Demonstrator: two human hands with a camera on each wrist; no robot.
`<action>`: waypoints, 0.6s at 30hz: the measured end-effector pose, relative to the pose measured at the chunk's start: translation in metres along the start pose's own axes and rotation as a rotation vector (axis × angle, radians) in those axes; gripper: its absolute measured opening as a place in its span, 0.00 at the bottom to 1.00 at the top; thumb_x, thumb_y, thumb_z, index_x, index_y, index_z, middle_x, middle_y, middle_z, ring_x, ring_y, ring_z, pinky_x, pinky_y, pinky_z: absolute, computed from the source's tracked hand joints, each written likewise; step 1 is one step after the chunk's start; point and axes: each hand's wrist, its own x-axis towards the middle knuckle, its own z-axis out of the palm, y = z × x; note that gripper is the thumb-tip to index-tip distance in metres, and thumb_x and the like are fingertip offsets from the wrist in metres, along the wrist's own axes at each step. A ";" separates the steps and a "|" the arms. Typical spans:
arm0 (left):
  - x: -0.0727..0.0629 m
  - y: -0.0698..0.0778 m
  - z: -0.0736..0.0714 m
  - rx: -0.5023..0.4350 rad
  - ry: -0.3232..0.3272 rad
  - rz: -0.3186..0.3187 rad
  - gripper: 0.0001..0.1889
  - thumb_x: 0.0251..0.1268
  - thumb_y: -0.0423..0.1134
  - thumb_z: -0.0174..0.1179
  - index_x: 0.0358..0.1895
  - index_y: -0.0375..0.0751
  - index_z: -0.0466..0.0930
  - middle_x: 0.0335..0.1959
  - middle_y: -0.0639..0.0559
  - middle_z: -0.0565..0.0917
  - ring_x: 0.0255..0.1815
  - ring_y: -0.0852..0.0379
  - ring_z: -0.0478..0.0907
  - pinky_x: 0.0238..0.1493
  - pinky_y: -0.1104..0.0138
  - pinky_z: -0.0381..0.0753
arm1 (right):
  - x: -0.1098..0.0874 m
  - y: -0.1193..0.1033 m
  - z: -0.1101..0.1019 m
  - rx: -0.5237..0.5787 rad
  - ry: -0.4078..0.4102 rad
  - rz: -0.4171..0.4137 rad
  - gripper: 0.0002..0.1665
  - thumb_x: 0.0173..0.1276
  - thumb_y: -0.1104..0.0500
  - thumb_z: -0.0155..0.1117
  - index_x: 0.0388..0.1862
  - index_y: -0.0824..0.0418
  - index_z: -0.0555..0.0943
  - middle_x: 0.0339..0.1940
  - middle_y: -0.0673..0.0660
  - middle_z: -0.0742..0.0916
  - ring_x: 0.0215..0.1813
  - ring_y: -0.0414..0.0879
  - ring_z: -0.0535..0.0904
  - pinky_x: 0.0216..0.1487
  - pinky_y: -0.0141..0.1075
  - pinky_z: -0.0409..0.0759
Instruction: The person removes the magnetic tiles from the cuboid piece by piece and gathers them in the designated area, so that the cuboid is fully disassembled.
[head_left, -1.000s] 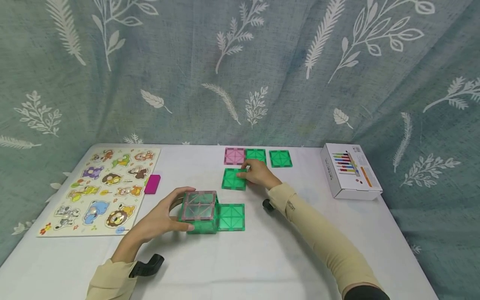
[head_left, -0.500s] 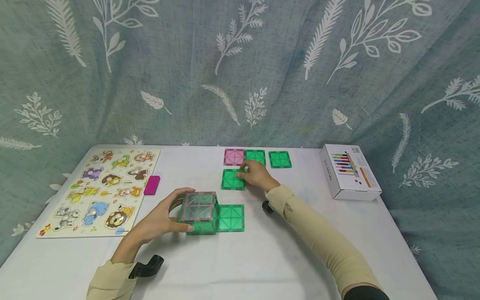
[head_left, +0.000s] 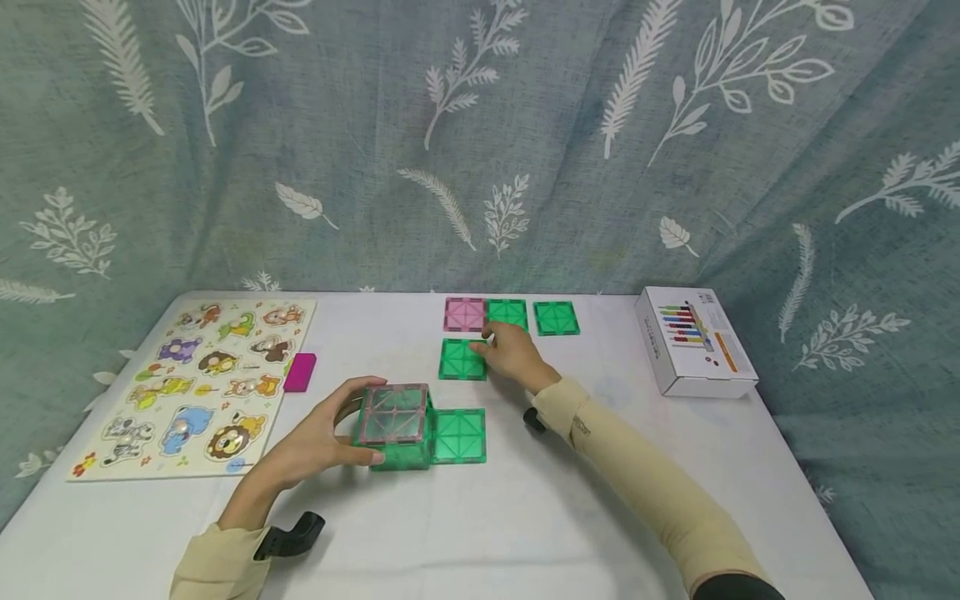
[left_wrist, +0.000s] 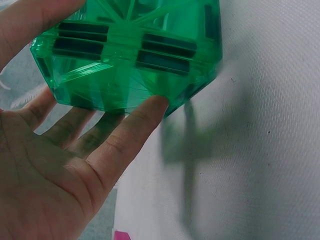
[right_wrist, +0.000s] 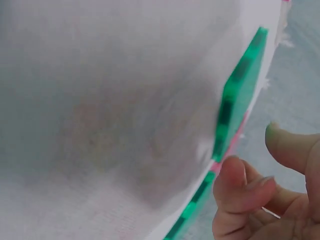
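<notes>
In the head view my left hand (head_left: 326,437) holds a cube of translucent magnetic tiles (head_left: 393,414), pink on top with green sides. Thumb and fingers grip it from the left; the left wrist view shows them around its green walls (left_wrist: 120,80). A flat green tile (head_left: 460,436) adjoins the cube's right side. Farther back, my right hand (head_left: 517,358) is over the right edge of another green tile (head_left: 456,360). In the right wrist view its fingers (right_wrist: 232,175) are loosely bent, beside the green tile (right_wrist: 242,95), with nothing between them and the thumb.
Behind lie a pink tile (head_left: 465,314), a green tile (head_left: 507,311) and a second green tile (head_left: 557,318). An animal puzzle board (head_left: 281,354) is on the left, with a magenta block (head_left: 300,372) at its edge. A white box (head_left: 697,342) stands right.
The head view has shifted slightly, so things appear a little more to the left. Both hands keep their places on the cube and by the tile.
</notes>
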 end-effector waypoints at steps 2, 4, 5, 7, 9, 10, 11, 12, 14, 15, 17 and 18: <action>0.000 0.000 0.000 -0.001 -0.001 0.000 0.53 0.46 0.35 0.79 0.77 0.49 0.55 0.80 0.41 0.55 0.83 0.31 0.42 0.51 0.66 0.84 | -0.005 -0.002 0.000 -0.006 0.020 -0.029 0.23 0.75 0.48 0.62 0.58 0.63 0.80 0.32 0.58 0.85 0.29 0.47 0.78 0.30 0.36 0.74; 0.000 0.000 0.000 -0.003 -0.003 0.001 0.53 0.46 0.34 0.79 0.77 0.49 0.55 0.80 0.41 0.55 0.83 0.31 0.43 0.51 0.66 0.84 | -0.011 -0.005 0.000 -0.010 0.028 -0.065 0.22 0.75 0.49 0.62 0.57 0.64 0.81 0.32 0.58 0.85 0.30 0.47 0.78 0.31 0.36 0.74; 0.000 0.000 0.000 -0.003 -0.003 0.002 0.53 0.46 0.34 0.79 0.77 0.49 0.55 0.80 0.41 0.55 0.83 0.31 0.43 0.51 0.66 0.84 | -0.014 -0.007 0.000 -0.013 0.027 -0.083 0.22 0.74 0.49 0.63 0.57 0.65 0.81 0.34 0.59 0.86 0.31 0.47 0.78 0.32 0.36 0.74; 0.000 0.000 -0.001 -0.005 -0.002 0.001 0.53 0.46 0.34 0.79 0.77 0.49 0.55 0.80 0.41 0.55 0.83 0.31 0.43 0.50 0.66 0.85 | -0.021 -0.011 0.002 -0.025 0.016 -0.122 0.22 0.74 0.50 0.63 0.56 0.65 0.82 0.39 0.58 0.87 0.36 0.47 0.80 0.36 0.38 0.77; 0.000 0.000 -0.001 -0.005 -0.002 -0.001 0.53 0.46 0.35 0.79 0.77 0.49 0.55 0.80 0.41 0.55 0.83 0.30 0.42 0.50 0.66 0.85 | -0.028 -0.014 0.005 -0.033 -0.002 -0.154 0.23 0.73 0.50 0.64 0.57 0.66 0.82 0.46 0.60 0.87 0.43 0.48 0.82 0.42 0.40 0.81; 0.000 0.000 -0.001 -0.003 -0.001 -0.001 0.53 0.46 0.35 0.79 0.77 0.49 0.55 0.80 0.41 0.55 0.83 0.30 0.42 0.50 0.66 0.85 | -0.032 -0.016 0.007 -0.038 -0.010 -0.168 0.24 0.73 0.50 0.64 0.58 0.65 0.82 0.49 0.60 0.87 0.45 0.49 0.83 0.46 0.42 0.82; 0.000 0.000 -0.001 0.000 0.000 -0.002 0.53 0.46 0.35 0.79 0.76 0.50 0.56 0.80 0.41 0.55 0.83 0.30 0.42 0.50 0.66 0.84 | -0.035 -0.018 0.009 -0.042 -0.019 -0.180 0.24 0.73 0.49 0.64 0.58 0.65 0.82 0.51 0.61 0.87 0.48 0.50 0.83 0.49 0.43 0.83; 0.000 0.000 0.000 0.003 0.001 -0.002 0.53 0.46 0.35 0.79 0.76 0.50 0.56 0.80 0.41 0.55 0.83 0.30 0.42 0.50 0.66 0.84 | -0.039 -0.019 0.010 -0.043 -0.027 -0.189 0.24 0.73 0.49 0.64 0.58 0.65 0.82 0.53 0.61 0.87 0.50 0.51 0.84 0.51 0.44 0.83; 0.000 0.000 0.000 0.009 0.003 -0.001 0.53 0.46 0.36 0.79 0.76 0.51 0.56 0.80 0.41 0.55 0.83 0.30 0.42 0.51 0.66 0.84 | -0.046 -0.022 0.013 -0.032 -0.040 -0.201 0.25 0.73 0.48 0.64 0.59 0.65 0.81 0.56 0.61 0.86 0.54 0.53 0.84 0.56 0.46 0.83; 0.000 0.000 0.000 0.012 0.004 0.002 0.53 0.46 0.36 0.79 0.76 0.51 0.56 0.80 0.41 0.55 0.83 0.30 0.43 0.51 0.66 0.84 | -0.050 -0.023 0.014 -0.024 -0.045 -0.210 0.25 0.73 0.48 0.64 0.59 0.65 0.81 0.57 0.61 0.86 0.55 0.53 0.83 0.57 0.46 0.82; 0.000 0.000 0.001 0.016 0.006 0.006 0.53 0.46 0.36 0.79 0.76 0.50 0.56 0.79 0.41 0.56 0.82 0.30 0.43 0.52 0.67 0.83 | -0.057 -0.023 0.016 -0.006 -0.061 -0.219 0.25 0.73 0.48 0.64 0.59 0.65 0.81 0.58 0.61 0.85 0.57 0.54 0.83 0.58 0.46 0.82; 0.000 0.000 0.001 0.017 0.008 0.008 0.53 0.46 0.36 0.79 0.76 0.50 0.56 0.79 0.41 0.57 0.82 0.30 0.44 0.52 0.67 0.83 | -0.060 -0.023 0.017 -0.004 -0.070 -0.224 0.26 0.73 0.48 0.64 0.60 0.65 0.81 0.58 0.61 0.85 0.57 0.54 0.83 0.58 0.46 0.82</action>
